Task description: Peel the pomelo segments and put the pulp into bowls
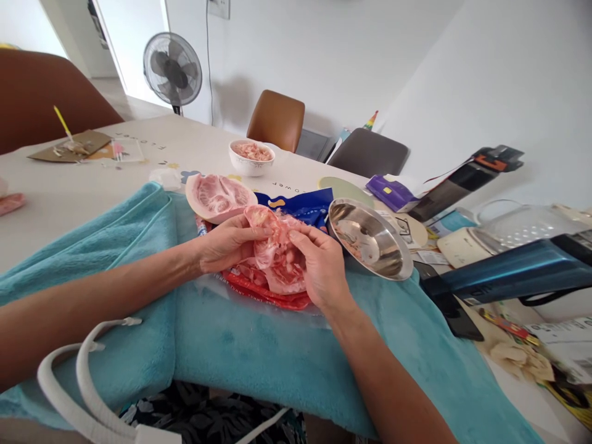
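Observation:
Both hands are closed on a pink pomelo segment [264,237] with torn, loose membrane. My left hand [234,243] pinches its left side between thumb and fingers. On the right side, my right hand [319,262] grips it with thumb and bent fingers, some of them hidden behind the pulp. Below the hands, pale pink membrane scraps [282,280] lie on a red and blue plastic bag [263,301]. A hollow half of pomelo rind [219,196] rests just beyond my left hand. Close by my right hand, a tilted steel basin [365,231] holds a few bits of pulp.
A teal towel [259,351] covers the near table. Farther back stands a white bowl [252,161] of pink pulp. Along the right are a purple packet [391,192], a blue bottle [513,268], a dark bottle [457,182] and papers. A white cable [87,370] loops near my left forearm.

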Available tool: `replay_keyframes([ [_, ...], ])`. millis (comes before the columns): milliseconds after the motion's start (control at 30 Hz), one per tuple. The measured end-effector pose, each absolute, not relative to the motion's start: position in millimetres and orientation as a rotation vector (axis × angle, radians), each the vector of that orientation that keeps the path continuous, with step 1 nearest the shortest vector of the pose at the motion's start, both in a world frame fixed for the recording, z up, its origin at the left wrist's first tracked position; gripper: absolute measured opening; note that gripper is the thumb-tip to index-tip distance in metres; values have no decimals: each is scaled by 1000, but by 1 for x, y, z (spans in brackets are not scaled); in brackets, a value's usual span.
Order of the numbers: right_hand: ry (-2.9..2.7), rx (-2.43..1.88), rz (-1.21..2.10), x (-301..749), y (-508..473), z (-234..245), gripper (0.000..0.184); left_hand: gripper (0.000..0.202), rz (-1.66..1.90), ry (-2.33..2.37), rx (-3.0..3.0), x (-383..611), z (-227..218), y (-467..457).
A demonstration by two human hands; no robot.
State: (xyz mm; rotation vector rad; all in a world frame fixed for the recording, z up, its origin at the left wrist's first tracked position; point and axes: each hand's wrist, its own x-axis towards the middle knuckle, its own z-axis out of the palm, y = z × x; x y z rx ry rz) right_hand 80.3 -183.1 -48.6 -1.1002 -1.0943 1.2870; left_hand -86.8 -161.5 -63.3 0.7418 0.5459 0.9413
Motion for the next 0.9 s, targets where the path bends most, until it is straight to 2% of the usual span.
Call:
replay_keyframes([
  [200,-1509,-1127,658,88,-188,-53,14,10,1026,570,767,-85,-64,-161],
  [300,-1709,-1082,451,86,-193,-54,19,9,1063,605,783,-84,-64,-161],
  [467,-1826,-1127,371,76,-198,-53,7,8,1093,613,910,-82,-62,-164],
  [600,-1806,-1182,393,72,-196,-55,10,6,1118,629,978,-78,-57,-168],
  [733,-1817,-1156,409,76,-192,-59,11,15,1123,626,934,-76,-51,-170],
  [900,-1880,-1093,301,80,-192,-57,16,17,1128,586,875,-76,-50,-169],
])
